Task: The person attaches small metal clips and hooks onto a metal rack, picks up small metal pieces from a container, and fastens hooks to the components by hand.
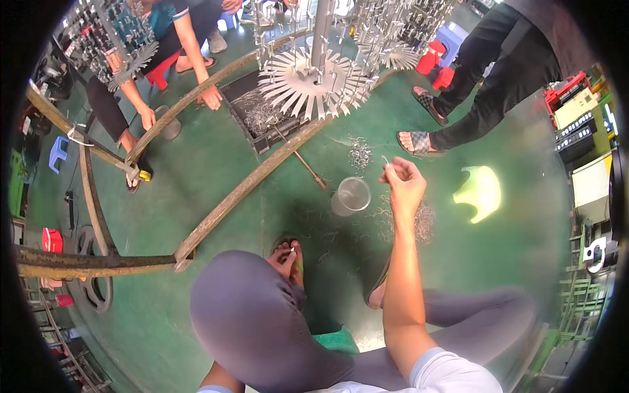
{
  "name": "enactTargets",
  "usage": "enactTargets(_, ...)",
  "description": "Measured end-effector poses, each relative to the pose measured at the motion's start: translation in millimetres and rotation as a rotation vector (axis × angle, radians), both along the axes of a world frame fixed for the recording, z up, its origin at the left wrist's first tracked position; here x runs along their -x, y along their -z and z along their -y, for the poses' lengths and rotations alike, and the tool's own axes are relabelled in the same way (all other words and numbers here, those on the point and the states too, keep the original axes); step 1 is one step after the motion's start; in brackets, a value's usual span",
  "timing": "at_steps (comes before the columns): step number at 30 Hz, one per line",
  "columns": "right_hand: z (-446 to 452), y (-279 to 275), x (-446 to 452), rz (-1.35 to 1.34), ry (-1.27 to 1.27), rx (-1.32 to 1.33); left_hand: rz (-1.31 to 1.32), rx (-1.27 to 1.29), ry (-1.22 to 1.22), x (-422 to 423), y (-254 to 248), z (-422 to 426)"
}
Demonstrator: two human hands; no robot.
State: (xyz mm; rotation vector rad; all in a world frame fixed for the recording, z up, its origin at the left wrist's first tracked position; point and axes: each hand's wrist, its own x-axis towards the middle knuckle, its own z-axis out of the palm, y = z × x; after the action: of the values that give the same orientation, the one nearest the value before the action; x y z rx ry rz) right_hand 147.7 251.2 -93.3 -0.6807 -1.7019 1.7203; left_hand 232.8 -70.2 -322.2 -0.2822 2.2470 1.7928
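Note:
My right hand (405, 182) is raised above the floor, thumb and fingers pinched on a small thin curved metal piece (385, 159). Low beside my left knee, my left hand (283, 263) is closed, with a tiny pale piece (292, 250) at its fingertips; its kind is too small to make out. Between the hands stands a see-through plastic tub (351, 196). Beyond it lies a small heap of shiny metal parts (360, 154). Thin wire-like pieces (422, 223) are scattered on the floor beneath my right forearm.
A round metal rack (318, 82) with radiating slats stands ahead. Behind a curved bar (255, 180) sits a black crate (261, 141) of metal pieces. A rod (308, 167) lies near it. A yellow-green stool (481, 194) stands right. One person sits at left; another stands at right.

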Motion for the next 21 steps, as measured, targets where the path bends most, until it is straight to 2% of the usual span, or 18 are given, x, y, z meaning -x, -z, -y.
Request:
enactTargets(3, 46, -61, 3, -0.07, -0.106, -0.125, 0.158, -0.328, 0.013, 26, -24, -1)
enactTargets(4, 57, -76, 5, -0.079, -0.142, -0.142, 0.098, -0.433, 0.056, 42, -41, -2)
enactTargets(6, 77, -100, 10, -0.096, -0.214, -0.176, 0.03, -0.497, 0.148, 74, -109, 0)
enactTargets(9, 106, -123, 26, -0.316, -0.334, -0.057, -0.204, -0.597, 0.293, 125, -185, 2)
enactTargets(11, 122, -134, 36, -0.367, -0.333, -0.078, -0.396, -0.608, 0.337, 152, -241, 2)
enactTargets(15, 147, -144, 52, -0.507, -0.314, -0.055, -0.595, -0.573, 0.346, 181, -331, -1)
enactTargets(20, 156, -150, 71, -0.586, -0.247, -0.076, -0.723, -0.556, 0.353, 194, -383, -11)
enactTargets(21, 155, -151, 73, -0.517, -0.206, -0.163, -0.723, -0.551, 0.347, 197, -386, -14)
